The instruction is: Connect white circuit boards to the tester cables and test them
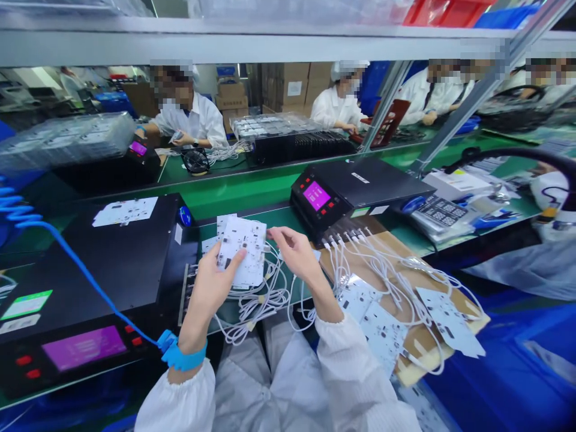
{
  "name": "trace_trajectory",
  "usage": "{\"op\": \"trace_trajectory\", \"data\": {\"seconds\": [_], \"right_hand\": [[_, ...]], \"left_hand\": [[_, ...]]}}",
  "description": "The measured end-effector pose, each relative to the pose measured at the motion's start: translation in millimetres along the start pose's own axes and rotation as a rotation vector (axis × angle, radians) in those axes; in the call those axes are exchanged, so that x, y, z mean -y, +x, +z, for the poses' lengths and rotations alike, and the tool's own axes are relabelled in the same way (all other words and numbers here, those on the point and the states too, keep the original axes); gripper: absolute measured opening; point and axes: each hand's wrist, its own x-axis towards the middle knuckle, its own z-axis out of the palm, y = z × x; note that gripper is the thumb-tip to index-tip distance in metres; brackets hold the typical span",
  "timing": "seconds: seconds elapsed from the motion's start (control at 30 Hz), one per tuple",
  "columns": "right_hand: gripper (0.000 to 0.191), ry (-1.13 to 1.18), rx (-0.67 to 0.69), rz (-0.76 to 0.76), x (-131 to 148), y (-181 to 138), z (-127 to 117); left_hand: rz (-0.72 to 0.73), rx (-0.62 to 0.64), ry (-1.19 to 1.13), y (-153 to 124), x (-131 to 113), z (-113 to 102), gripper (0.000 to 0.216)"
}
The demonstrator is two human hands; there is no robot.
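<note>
My left hand [212, 281] grips a white circuit board [252, 240], thumb across its face and fingers underneath. A blue wrist strap [184, 354] with a coiled cord is on that wrist. My right hand [297, 253] is closed at the board's upper right edge, thumb and fingertips together; whatever they pinch is too small to make out. Behind the held board, another white board [225, 223] partly shows. Below both hands lies a tangle of white cables [265, 300] on the green bench.
To the left stands a black tester box [112, 258] with a loose board [126, 210] on top. Another black tester [360, 183] at the right feeds white cables across cardboard [382, 240], where several boards [382, 330] lie. A metal shelf [252, 48] crosses overhead. Co-workers sit opposite.
</note>
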Motion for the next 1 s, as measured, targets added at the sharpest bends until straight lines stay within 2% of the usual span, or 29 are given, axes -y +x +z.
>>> {"op": "trace_trajectory", "data": {"seconds": [0.07,0.13,0.2,0.27,0.4,0.5,0.6,0.7,0.87,1.0], "right_hand": [[0.025,-0.400,-0.031,0.013,-18.1,7.6,1.3],[0.018,-0.755,0.055,0.051,-34.2,14.0,7.5],[0.016,-0.976,0.182,0.065,-46.1,18.1,16.9],[0.016,-1.087,0.262,0.043,-53.6,20.4,26.6],[0.025,-1.155,0.302,0.024,-58.5,20.9,37.6],[0.028,-1.149,0.252,0.023,-55.7,16.0,37.5],[0.024,-1.075,0.198,-0.064,-49.8,6.1,36.0],[0.019,-1.072,0.281,-0.136,-44.7,-2.9,37.3],[0.027,-1.166,0.395,-0.114,-41.6,-4.8,41.4],[0.026,-1.006,0.402,-0.120,-39.0,-1.2,34.3]], "left_hand": [[-0.004,-0.124,0.046,-2.8,10.7,-4.1,0.051],[-0.028,-0.218,0.077,-7.8,17.7,-10.2,0.048],[-0.077,-0.262,0.075,-12.9,21.2,-16.0,0.045],[-0.116,-0.289,0.077,-16.8,23.1,-20.3,0.045],[-0.108,-0.345,0.116,-20.1,26.4,-23.8,0.057],[-0.091,-0.377,0.113,-20.4,29.1,-24.5,0.066],[-0.069,-0.382,0.119,-20.0,31.4,-25.0,0.067],[-0.055,-0.391,0.133,-19.1,33.4,-24.8,0.067],[-0.073,-0.403,0.120,-18.5,36.1,-24.0,0.069],[-0.068,-0.405,0.130,-19.4,37.6,-27.2,0.076]]}}
